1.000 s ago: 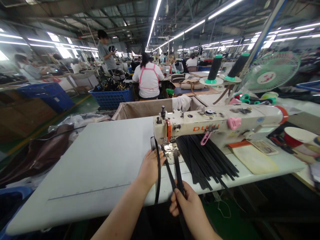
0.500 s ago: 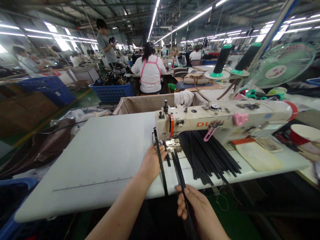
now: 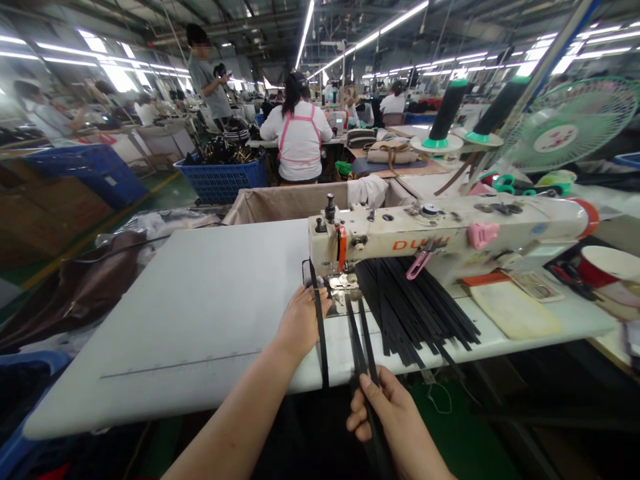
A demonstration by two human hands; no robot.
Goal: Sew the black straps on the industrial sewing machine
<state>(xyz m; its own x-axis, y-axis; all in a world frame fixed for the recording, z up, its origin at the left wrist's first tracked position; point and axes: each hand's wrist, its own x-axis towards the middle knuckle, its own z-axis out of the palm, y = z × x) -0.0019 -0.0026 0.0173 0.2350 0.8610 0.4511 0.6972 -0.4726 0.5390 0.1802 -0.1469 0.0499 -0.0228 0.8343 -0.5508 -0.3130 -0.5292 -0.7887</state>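
My left hand (image 3: pixel 301 321) lies flat with its fingers stretched toward the needle area of the sewing machine (image 3: pixel 400 237). One narrow black strap (image 3: pixel 321 340) passes over its fingers and drops across the table's front edge. What lies under the fingertips is hidden. At the front edge, my right hand (image 3: pixel 385 403) is closed on black straps (image 3: pixel 355 330), pinched between thumb and fingers. Two lengths run from it up to the metal presser foot (image 3: pixel 345 283), spread slightly apart. A pile of black straps (image 3: pixel 420 310) lies under the machine arm, right of the needle.
The white table (image 3: pixel 215 300) carries a printed ruler line near its front. Right of the pile lies a yellowish pad (image 3: pixel 515 310). Thread cones (image 3: pixel 447 113) and a fan (image 3: pixel 565 130) stand behind the machine. Beyond a cloth-lined bin (image 3: pixel 280 203), a person in a pink-strapped apron (image 3: pixel 300 143) sits.
The right-hand straps now show as two separate lengths, fanned apart. A short strip end beside my left fingertips no longer shows. My hands have barely moved; the view has shifted slightly.
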